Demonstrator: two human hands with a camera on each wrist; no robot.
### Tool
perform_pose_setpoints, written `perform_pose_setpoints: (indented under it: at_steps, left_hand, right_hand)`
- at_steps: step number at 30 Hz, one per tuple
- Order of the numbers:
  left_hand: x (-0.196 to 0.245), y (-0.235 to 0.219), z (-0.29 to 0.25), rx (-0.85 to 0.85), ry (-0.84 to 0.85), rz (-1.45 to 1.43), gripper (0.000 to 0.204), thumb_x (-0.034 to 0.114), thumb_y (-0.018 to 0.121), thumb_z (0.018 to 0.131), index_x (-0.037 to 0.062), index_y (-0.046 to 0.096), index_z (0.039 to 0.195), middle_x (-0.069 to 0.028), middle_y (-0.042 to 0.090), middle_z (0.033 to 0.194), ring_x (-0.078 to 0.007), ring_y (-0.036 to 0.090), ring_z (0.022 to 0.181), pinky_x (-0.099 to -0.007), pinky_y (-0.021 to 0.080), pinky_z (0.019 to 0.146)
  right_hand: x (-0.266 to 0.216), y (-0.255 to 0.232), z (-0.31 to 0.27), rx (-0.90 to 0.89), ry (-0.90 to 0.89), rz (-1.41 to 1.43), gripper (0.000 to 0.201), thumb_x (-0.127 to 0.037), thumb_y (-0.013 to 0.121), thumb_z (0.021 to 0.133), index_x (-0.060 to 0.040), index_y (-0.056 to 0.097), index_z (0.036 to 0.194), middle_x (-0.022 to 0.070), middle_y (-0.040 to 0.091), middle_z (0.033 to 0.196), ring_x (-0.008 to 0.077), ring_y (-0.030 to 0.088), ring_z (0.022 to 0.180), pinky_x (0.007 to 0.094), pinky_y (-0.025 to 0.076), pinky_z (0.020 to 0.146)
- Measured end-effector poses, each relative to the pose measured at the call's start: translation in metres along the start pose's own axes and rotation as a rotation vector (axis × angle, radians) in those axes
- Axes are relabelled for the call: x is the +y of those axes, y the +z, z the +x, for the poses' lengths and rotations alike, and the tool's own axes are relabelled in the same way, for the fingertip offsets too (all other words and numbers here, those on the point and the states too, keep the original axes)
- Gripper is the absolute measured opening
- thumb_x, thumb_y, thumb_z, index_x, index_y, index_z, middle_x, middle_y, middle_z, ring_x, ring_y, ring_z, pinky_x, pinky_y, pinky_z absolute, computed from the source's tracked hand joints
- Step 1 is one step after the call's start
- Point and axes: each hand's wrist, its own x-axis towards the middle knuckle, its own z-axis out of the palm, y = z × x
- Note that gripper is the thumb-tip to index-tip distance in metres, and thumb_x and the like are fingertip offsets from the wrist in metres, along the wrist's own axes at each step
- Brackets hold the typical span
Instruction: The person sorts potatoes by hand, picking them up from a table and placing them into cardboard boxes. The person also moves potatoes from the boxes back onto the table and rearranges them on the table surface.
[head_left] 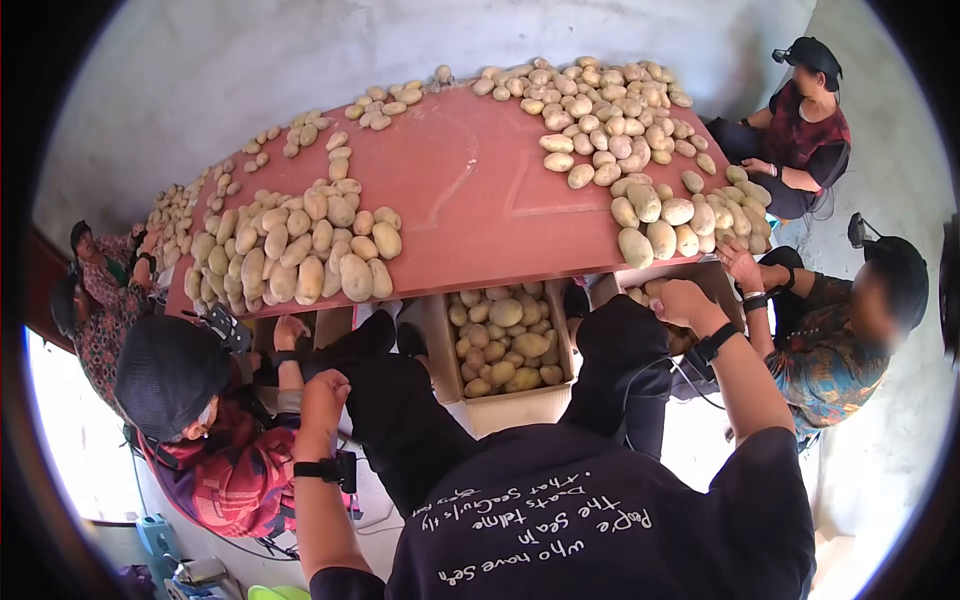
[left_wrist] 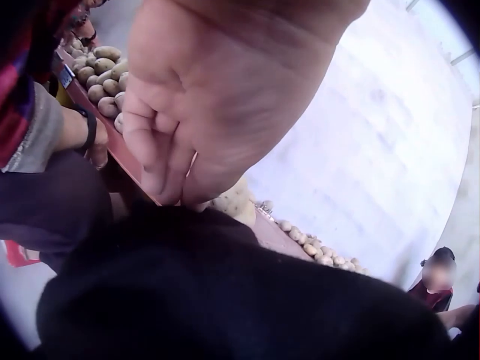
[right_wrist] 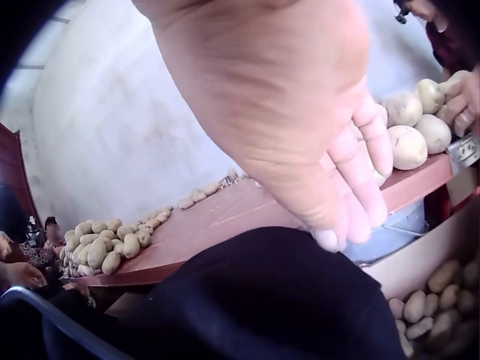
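Neither grip holds anything: the left hand rests with loosely curled fingers on the person's dark left knee, and the right hand lies with straight fingers over the right knee. Between the knees sits a box of potatoes, just below the near edge of the red surface, with potato heaps left and right.

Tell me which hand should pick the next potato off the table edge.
Right, probably. The right hand sits just under the table edge, beside the big potatoes, with fingers loosely extended. The left hand rests on the knee, lower and further from its pile.
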Motion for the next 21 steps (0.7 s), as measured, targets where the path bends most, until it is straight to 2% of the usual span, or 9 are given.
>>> perform_pose_setpoints:
  at_steps: [2,5,8,9,12,15,18,20,21]
  left_hand:
    - [0.003,-0.005,0.005,-0.073,-0.012,0.032,0.007,0.004,0.063,0.074,0.0024,0.062,0.081,-0.0144,0.062,0.075,-0.0283,0.062,0.073,-0.0355,0.048,0.066]
    - [0.000,-0.001,0.015,0.031,0.081,0.151,0.005,0.005,0.061,0.075,0.0032,0.061,0.080,-0.0149,0.062,0.074,-0.0306,0.062,0.073,-0.0367,0.047,0.065]
    - [-0.003,0.001,0.033,0.151,0.038,0.204,0.005,0.005,0.060,0.075,0.0038,0.060,0.079,-0.0156,0.061,0.074,-0.0328,0.061,0.074,-0.0372,0.047,0.065]
    - [0.004,0.000,0.036,0.196,0.045,0.242,0.004,0.006,0.060,0.076,0.0024,0.059,0.078,-0.0125,0.062,0.072,-0.0273,0.062,0.071,-0.0348,0.047,0.064]
    - [0.014,-0.001,0.040,0.118,0.059,-0.214,0.011,0.012,0.060,0.082,0.0016,0.059,0.079,-0.0075,0.062,0.070,-0.0200,0.062,0.068,-0.0302,0.047,0.059]
    - [0.026,-0.012,0.025,-0.315,-0.205,-1.069,0.019,0.020,0.057,0.088,0.0005,0.059,0.089,-0.0084,0.064,0.082,-0.0169,0.063,0.069,-0.0251,0.047,0.053]
    - [0.024,0.001,0.006,-0.465,-0.150,-1.562,0.030,0.029,0.054,0.091,-0.0005,0.057,0.094,-0.0108,0.064,0.085,-0.0187,0.064,0.071,-0.0242,0.050,0.052]
    - [0.016,0.029,-0.002,-0.415,-0.269,-1.613,0.034,0.032,0.053,0.091,-0.0013,0.056,0.096,-0.0134,0.064,0.087,-0.0198,0.065,0.072,-0.0294,0.055,0.054]
    - [0.015,0.037,-0.004,-0.339,-0.212,-1.606,0.034,0.032,0.054,0.091,-0.0015,0.056,0.096,-0.0151,0.064,0.088,-0.0211,0.066,0.073,-0.0340,0.058,0.056]
  right_hand:
    - [0.010,0.007,0.015,0.043,-0.055,-0.026,0.012,-0.015,0.059,0.073,-0.0077,0.067,0.079,0.0161,0.064,0.080,0.0336,0.063,0.077,0.0435,0.050,0.066]
    - [0.019,0.021,0.047,0.108,-0.014,-0.038,0.009,-0.014,0.059,0.070,-0.0082,0.065,0.075,0.0156,0.064,0.076,0.0335,0.063,0.075,0.0436,0.050,0.064]
    - [0.001,0.016,0.069,0.103,0.038,-0.115,0.008,-0.013,0.061,0.069,-0.0080,0.067,0.071,0.0140,0.065,0.077,0.0329,0.064,0.075,0.0419,0.050,0.062]
    - [-0.005,0.019,0.081,0.100,0.034,-0.132,0.009,-0.014,0.061,0.070,-0.0077,0.067,0.071,0.0138,0.065,0.077,0.0330,0.064,0.075,0.0417,0.051,0.062]
    - [-0.056,0.001,0.095,-0.025,-0.075,-0.017,0.016,-0.021,0.061,0.073,-0.0069,0.068,0.077,0.0139,0.065,0.077,0.0334,0.064,0.077,0.0427,0.050,0.066]
    - [-0.108,0.007,0.114,-0.226,-0.389,0.166,0.021,-0.024,0.060,0.076,-0.0065,0.068,0.084,0.0159,0.065,0.079,0.0341,0.063,0.082,0.0437,0.049,0.074]
    - [-0.157,0.041,0.139,-0.296,-0.427,0.174,0.022,-0.020,0.057,0.077,-0.0045,0.068,0.089,0.0181,0.066,0.088,0.0352,0.063,0.083,0.0432,0.050,0.075]
    - [-0.178,0.070,0.154,-0.280,-0.397,0.146,0.023,-0.016,0.054,0.078,-0.0032,0.067,0.093,0.0193,0.065,0.094,0.0358,0.062,0.086,0.0431,0.050,0.076]
    - [-0.192,0.077,0.161,-0.261,-0.369,0.123,0.025,-0.014,0.053,0.079,-0.0029,0.066,0.097,0.0197,0.065,0.097,0.0358,0.062,0.088,0.0433,0.050,0.077]
